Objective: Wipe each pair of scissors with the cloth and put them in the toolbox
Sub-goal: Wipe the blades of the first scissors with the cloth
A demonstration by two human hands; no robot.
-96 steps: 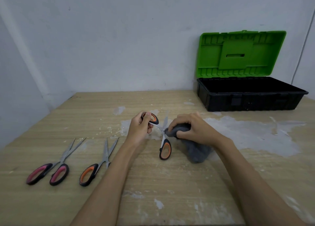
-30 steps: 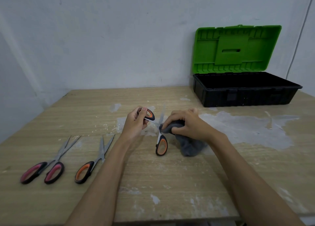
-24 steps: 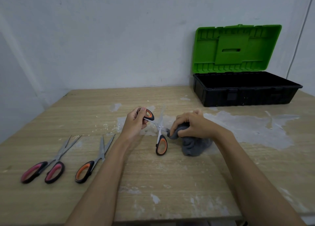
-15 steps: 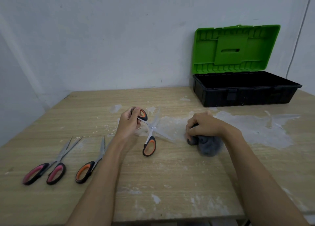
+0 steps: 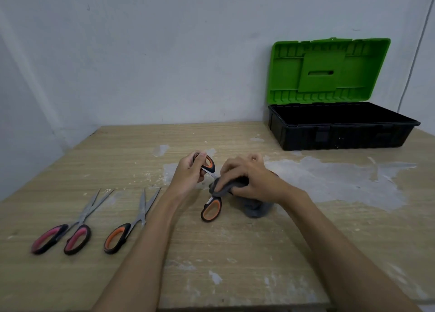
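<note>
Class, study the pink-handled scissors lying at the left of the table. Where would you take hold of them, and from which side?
Probably by the handles. The pink-handled scissors lie flat on the table, loops toward the near edge, blades slightly parted and pointing away. Come from above on the near side and pinch both loops together, which keeps fingers off the blades. The left hand is nearer, but it is holding the orange-handled scissors.

Paint-smeared wooden table against plain whitish walls.
</note>
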